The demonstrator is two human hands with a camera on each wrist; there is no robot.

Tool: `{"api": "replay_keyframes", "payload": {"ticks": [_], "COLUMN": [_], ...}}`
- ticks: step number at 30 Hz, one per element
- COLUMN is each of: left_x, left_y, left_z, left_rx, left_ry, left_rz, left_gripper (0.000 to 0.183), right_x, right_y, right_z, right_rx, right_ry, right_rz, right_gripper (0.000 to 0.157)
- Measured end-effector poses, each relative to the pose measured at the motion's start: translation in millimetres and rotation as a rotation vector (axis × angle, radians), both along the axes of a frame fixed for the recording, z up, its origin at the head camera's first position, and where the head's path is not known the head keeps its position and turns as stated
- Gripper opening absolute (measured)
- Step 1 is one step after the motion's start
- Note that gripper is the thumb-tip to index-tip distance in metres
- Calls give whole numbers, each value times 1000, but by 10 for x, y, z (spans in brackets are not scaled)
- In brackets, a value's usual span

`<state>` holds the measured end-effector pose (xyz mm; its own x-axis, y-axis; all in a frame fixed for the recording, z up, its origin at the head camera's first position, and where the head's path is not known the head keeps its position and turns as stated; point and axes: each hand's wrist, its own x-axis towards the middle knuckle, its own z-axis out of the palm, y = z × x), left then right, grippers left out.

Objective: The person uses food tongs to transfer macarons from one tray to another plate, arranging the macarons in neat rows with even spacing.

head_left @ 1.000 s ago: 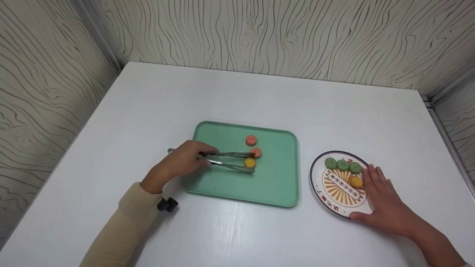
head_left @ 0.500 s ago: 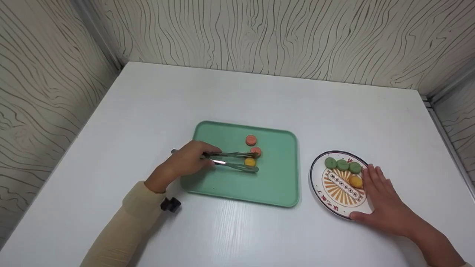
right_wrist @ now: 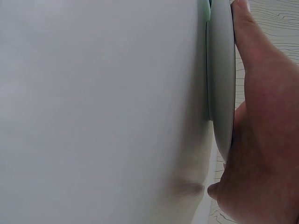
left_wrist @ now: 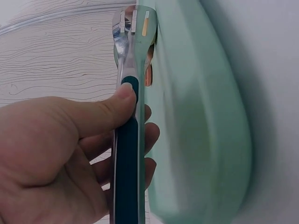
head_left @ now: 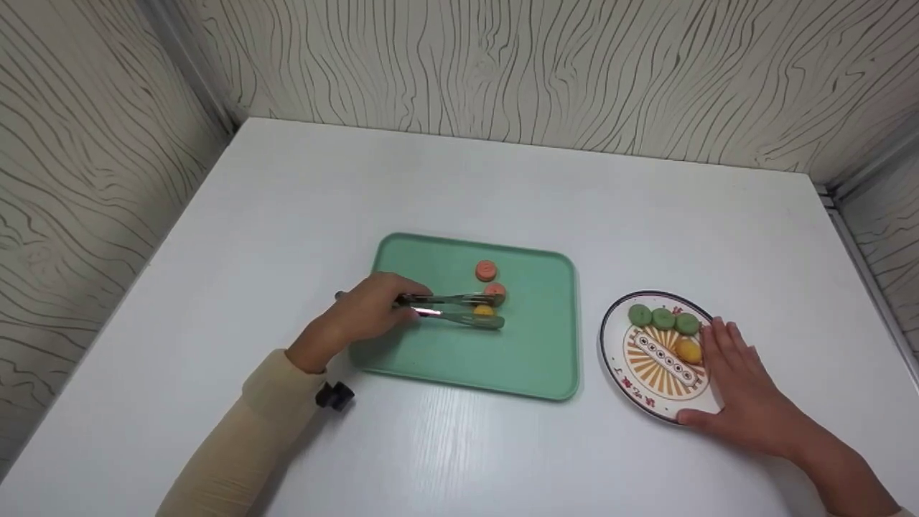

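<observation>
The left hand (head_left: 370,305) reaches in from the lower left of the frame, its wrist bent and the back of the hand turned up. Its grip is closed around the tongs (head_left: 459,319); in the left wrist view the thumb presses along the handle while the other fingers curl behind. The two jaws stand apart, one on either side of a yellow piece (head_left: 484,310) near the centre of the frame; whether they touch it cannot be told. The upper jaw crosses over part of a pink piece (head_left: 495,290), and a second pink piece (head_left: 486,271) sits just above.

The right hand (head_left: 750,402), at the lower right, lies at the edge of the plate (head_left: 615,336) with its grip spread, fingers straight against the upper-right rim and thumb out at the lower one.

The tongs are shiny metal with a dark teal handle strip and broad, slotted, rounded ends. The tray (head_left: 531,366) is matt green, rectangular, with rounded corners. The plate is round, smooth and white, with a dark rim and an orange ray print; it carries three green discs (head_left: 663,319) in a row and a rounded yellow lump (head_left: 688,350). The worktop (head_left: 431,194) is white and smooth.
</observation>
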<state>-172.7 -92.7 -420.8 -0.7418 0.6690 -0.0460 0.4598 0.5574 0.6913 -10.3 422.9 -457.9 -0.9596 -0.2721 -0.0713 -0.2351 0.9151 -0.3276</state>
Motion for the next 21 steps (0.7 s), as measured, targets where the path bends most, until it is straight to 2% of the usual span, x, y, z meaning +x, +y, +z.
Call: {"api": "replay_keyframes", "payload": {"ticks": [14,21], "left_x": [25,33], "left_y": [8,19], "left_z": [-5,-16], "left_rx": [10,-21], "left_ry": [6,20], "left_rz": [16,37], "left_gripper": [25,28], "right_x": [0,-5], "right_y": [4,7], "right_z": [-3,-3], "right_rx": [-6,-6], "right_ry": [30,27], "right_rz": [2,2], "right_gripper": [128,129]}}
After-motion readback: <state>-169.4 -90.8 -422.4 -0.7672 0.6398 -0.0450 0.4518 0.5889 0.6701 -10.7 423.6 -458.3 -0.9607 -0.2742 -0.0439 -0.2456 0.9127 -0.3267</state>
